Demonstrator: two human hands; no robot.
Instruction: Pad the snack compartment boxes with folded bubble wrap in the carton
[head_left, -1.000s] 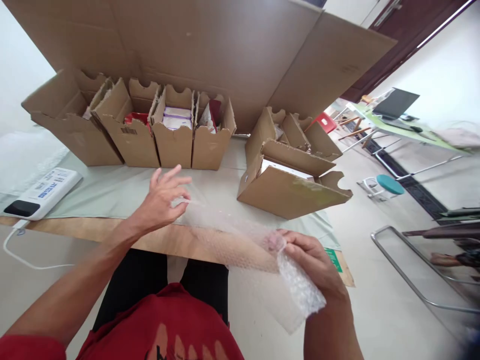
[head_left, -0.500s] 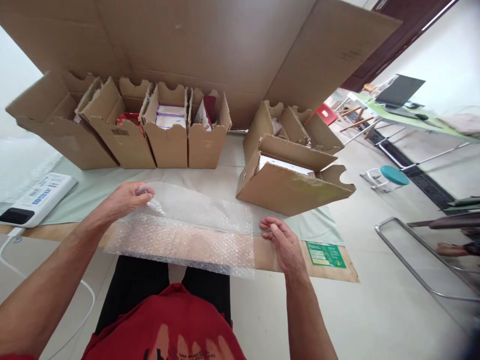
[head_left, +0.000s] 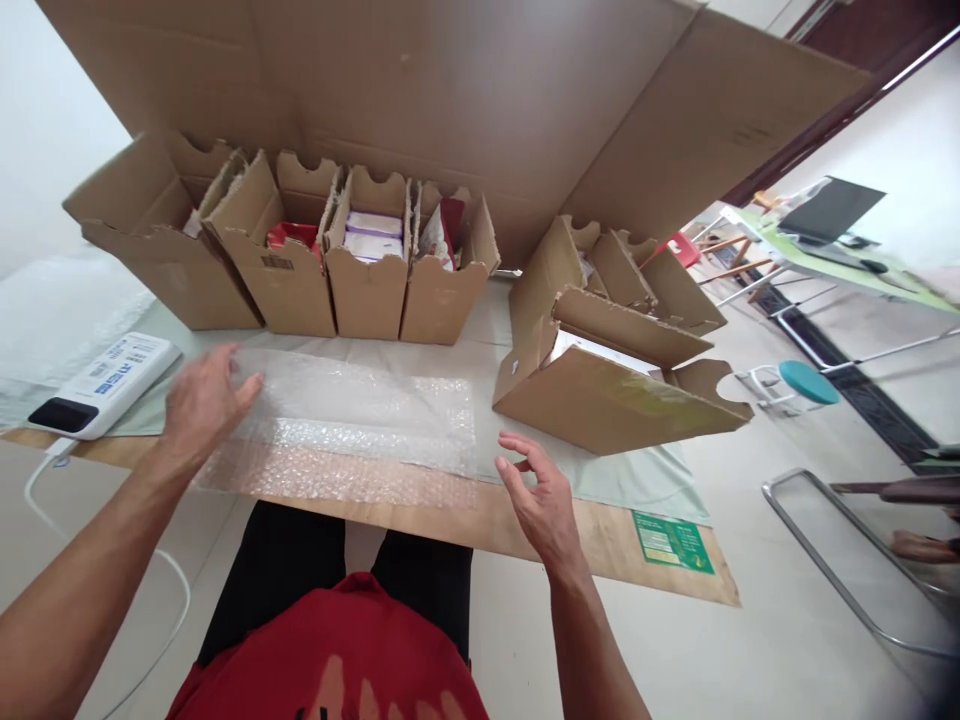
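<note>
A sheet of clear bubble wrap (head_left: pixel 352 420) lies spread flat on the table (head_left: pixel 525 530), across the pale green cloth and the wooden front edge. My left hand (head_left: pixel 204 398) rests open on the sheet's left end, fingers stretched flat. Just off the sheet's right edge hovers my right hand (head_left: pixel 534 492), open with fingers loosely curled, holding nothing.
A row of open cardboard boxes (head_left: pixel 300 260) with packets stands at the back. More open boxes (head_left: pixel 607 370) sit to the right. A white device (head_left: pixel 97 385) with a cable lies at the left. A large cardboard sheet (head_left: pixel 450 90) leans behind. A stool (head_left: pixel 806 380) and a desk stand far right.
The bubble wrap, held stretched between both hands, now lies flat on the table. Both hands have let go; the left one presses its left end, the right one has drawn back.
</note>
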